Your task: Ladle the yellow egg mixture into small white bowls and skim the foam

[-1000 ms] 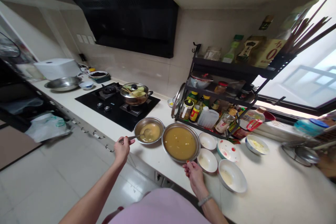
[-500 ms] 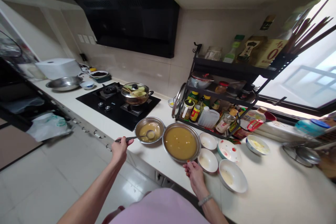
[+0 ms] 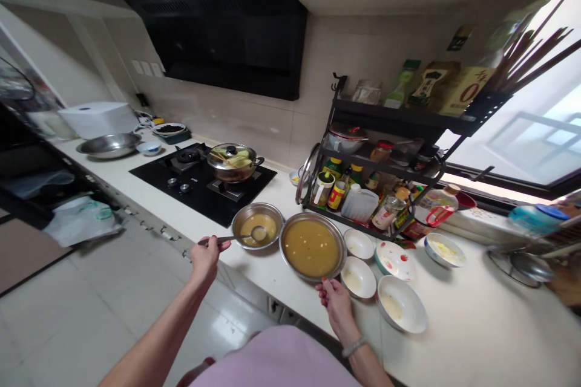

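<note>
The left hand (image 3: 205, 256) is closed on the end of a ladle (image 3: 240, 236) whose handle runs rightward into the small steel bowl (image 3: 272, 213), just left of the large soup bowl (image 3: 281, 246), whose near rim the right hand (image 3: 334, 302) touches with curled fingertips, grip unclear.

lidded pot (image 3: 233, 161) on black hob (image 3: 204, 199); spice rack (image 3: 376, 175) beside; white bowls (image 3: 415, 314) before rack.

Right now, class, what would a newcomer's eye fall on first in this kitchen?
The big steel bowl of yellow-brown soup sits mid-counter, the right hand at its near rim. Beside it, the left hand holds a ladle dipped in a smaller bowl. A crowded bottle rack stands behind.
</note>
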`<state>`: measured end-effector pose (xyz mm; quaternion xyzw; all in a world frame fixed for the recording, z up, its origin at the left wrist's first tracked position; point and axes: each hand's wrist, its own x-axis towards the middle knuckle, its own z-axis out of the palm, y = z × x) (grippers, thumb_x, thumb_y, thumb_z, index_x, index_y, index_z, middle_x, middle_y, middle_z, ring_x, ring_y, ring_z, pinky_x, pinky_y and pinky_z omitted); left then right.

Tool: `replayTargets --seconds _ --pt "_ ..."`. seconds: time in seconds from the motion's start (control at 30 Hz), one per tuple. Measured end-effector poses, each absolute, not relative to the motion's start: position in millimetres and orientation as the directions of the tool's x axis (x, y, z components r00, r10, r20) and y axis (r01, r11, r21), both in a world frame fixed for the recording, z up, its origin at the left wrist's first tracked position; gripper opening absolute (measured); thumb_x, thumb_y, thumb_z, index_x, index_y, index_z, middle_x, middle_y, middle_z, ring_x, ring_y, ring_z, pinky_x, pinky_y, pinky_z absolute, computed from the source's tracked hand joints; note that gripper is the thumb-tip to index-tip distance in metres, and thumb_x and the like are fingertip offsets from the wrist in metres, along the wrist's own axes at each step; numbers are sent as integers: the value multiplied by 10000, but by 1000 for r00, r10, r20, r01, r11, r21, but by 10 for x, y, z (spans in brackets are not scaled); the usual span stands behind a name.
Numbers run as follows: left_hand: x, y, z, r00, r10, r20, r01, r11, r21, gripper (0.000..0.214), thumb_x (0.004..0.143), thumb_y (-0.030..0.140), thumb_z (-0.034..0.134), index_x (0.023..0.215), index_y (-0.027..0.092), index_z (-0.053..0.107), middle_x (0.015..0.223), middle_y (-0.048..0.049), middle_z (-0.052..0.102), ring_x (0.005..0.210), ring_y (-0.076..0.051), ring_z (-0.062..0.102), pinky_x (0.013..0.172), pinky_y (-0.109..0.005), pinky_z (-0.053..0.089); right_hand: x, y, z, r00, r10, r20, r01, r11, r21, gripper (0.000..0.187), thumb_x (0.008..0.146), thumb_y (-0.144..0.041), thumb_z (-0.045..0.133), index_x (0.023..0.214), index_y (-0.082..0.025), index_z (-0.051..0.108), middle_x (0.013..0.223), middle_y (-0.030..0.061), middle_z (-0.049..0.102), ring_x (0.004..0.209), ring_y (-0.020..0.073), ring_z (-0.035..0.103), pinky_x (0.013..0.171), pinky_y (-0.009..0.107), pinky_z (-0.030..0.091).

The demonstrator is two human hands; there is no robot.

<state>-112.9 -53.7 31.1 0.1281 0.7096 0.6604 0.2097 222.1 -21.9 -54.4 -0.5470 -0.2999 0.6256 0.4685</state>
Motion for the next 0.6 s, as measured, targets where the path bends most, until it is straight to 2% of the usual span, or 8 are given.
replayTargets --seconds 0.3,0.47,0.6 --pt "-866 -484 526 -808 548 -218 -267 -10 964 70 744 207 561 757 166 506 519 -33 660 566 -212 712 693 -326 582 2229 -218 -538 40 911 -410 -248 -388 -887 413 502 -510 801 574 -182 560 563 37 634 467 100 474 427 214 318" --pt "-627 -469 595 -739 638 -218 -266 21 964 105 769 258 552 735 176 497 532 -43 660 569 -219 709 690 -349 582 2233 -213 -545 27 916 -400 -254 -381 -889 424 511 -513 816 576 -181 560 566 37 637 464 98 477 422 209 321" --pt "-422 -460 537 -673 724 -154 -193 30 981 195 749 363 586 717 192 498 541 -41 659 581 -236 705 638 -343 570 2233 -212 -547 31 914 -404 -260 -382 -887 439 495 -528 822 568 -183 561 559 37 637 461 100 477 416 210 320"
